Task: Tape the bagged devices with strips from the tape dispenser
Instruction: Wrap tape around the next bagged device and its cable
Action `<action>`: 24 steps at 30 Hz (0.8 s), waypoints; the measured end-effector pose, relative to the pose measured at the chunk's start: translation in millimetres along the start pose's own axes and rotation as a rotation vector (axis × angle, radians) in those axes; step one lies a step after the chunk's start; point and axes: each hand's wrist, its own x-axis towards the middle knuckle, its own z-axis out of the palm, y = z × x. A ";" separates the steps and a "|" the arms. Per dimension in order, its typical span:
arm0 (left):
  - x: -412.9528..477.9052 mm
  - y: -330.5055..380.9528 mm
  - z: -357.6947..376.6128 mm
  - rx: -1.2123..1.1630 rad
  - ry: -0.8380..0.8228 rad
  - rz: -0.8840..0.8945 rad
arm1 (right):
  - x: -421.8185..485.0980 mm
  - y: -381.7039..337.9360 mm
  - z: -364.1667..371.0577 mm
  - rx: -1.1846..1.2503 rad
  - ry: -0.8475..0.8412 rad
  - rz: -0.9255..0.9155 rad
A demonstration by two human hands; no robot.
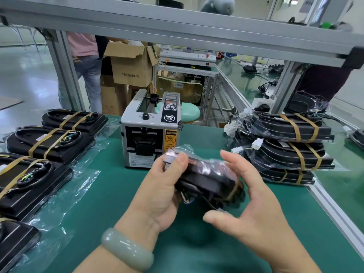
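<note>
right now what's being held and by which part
A bagged device: the left grip pinches its left end, thumb on top. The right grip cups its right end; firm contact cannot be told.

1. The tape dispenser [149, 133] is a grey boxy machine with a black control panel on top and a yellow caution sticker on the front. It sits upright mid-counter [110, 194].
2. One bagged device [208, 180], black in a crinkly clear bag with a tan strip near its right end, is held tilted above the counter. The left hand [163, 194] has a grip on its left end.
3. The row of bagged devices [49, 142] on the left lies flat, with two tan strips across each.
4. The stack of bagged devices [285, 148] on the right is strapped the same way.
</note>
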 end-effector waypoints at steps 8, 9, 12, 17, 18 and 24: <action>4.4 0.5 -11.2 0.062 0.234 -0.178 | 4.2 9.7 5.1 -0.258 0.159 -0.109; 2.4 0.5 -12.7 0.085 0.218 -0.187 | 2.9 9.2 6.0 -0.244 0.173 -0.118; -0.8 1.5 -18.3 0.210 0.098 -0.148 | 1.0 6.7 4.1 -0.193 0.194 -0.100; -0.6 12.8 -30.2 0.411 0.049 0.099 | 0.5 3.1 3.1 -0.377 0.164 -0.087; -0.8 15.3 -33.3 0.463 0.003 0.125 | 0.6 3.0 3.1 -0.398 0.160 -0.076; 3.0 17.4 -43.7 0.537 -0.191 0.237 | 1.1 2.0 3.1 -0.410 0.164 -0.041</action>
